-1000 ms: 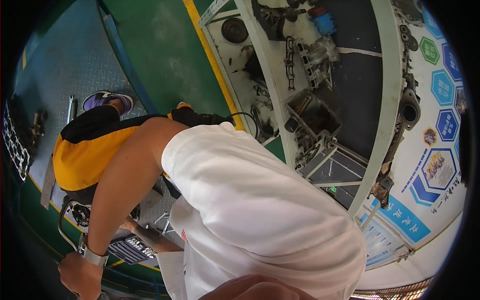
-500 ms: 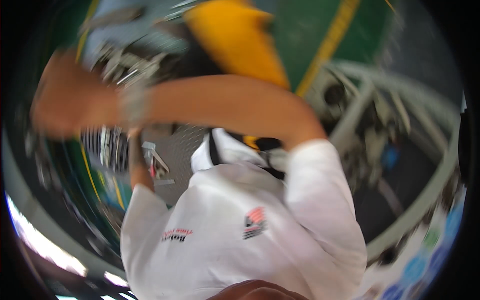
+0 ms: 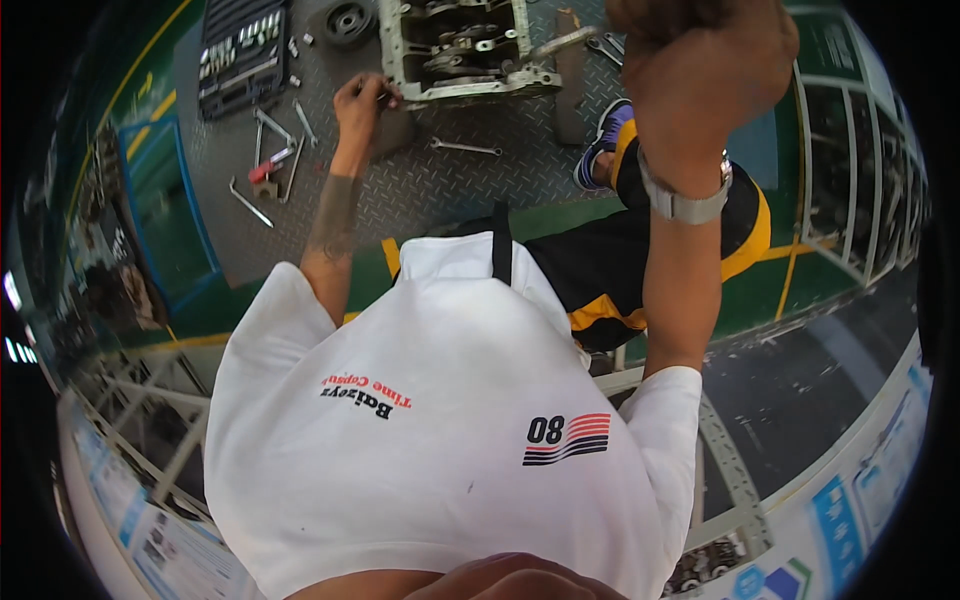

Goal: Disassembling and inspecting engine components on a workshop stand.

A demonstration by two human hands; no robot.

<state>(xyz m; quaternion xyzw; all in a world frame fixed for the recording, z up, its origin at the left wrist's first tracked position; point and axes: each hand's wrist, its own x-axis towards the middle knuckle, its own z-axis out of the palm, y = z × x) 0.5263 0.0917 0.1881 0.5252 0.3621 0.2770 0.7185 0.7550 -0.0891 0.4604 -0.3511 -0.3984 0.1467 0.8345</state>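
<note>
An engine block (image 3: pixel 460 50) with its inner metal parts exposed lies on the patterned metal plate at the far middle. My left hand (image 3: pixel 362 102) is at the block's near left corner, fingers curled together; whatever they may pinch is too small to make out. High on the right and close to the camera is my right hand (image 3: pixel 710 85), closed in a fist, a silver watch (image 3: pixel 690 205) on its wrist. Its fingers hide anything inside. A combination wrench (image 3: pixel 466 147) lies on the plate, just nearer than the block.
An opened socket set case (image 3: pixel 240 60) lies at the far left, beside a round black pulley (image 3: pixel 349 22). Several wrenches (image 3: pixel 250 203) and a red-handled tool (image 3: pixel 268 166) are scattered nearby. Metal shelving (image 3: pixel 850 160) stands on the right. My shoe (image 3: pixel 603 143) rests near the plate.
The view has swung and sharpened from a blur. My right arm, earlier stretched across to the left, is now raised on the right. My left hand now shows at the block's corner.
</note>
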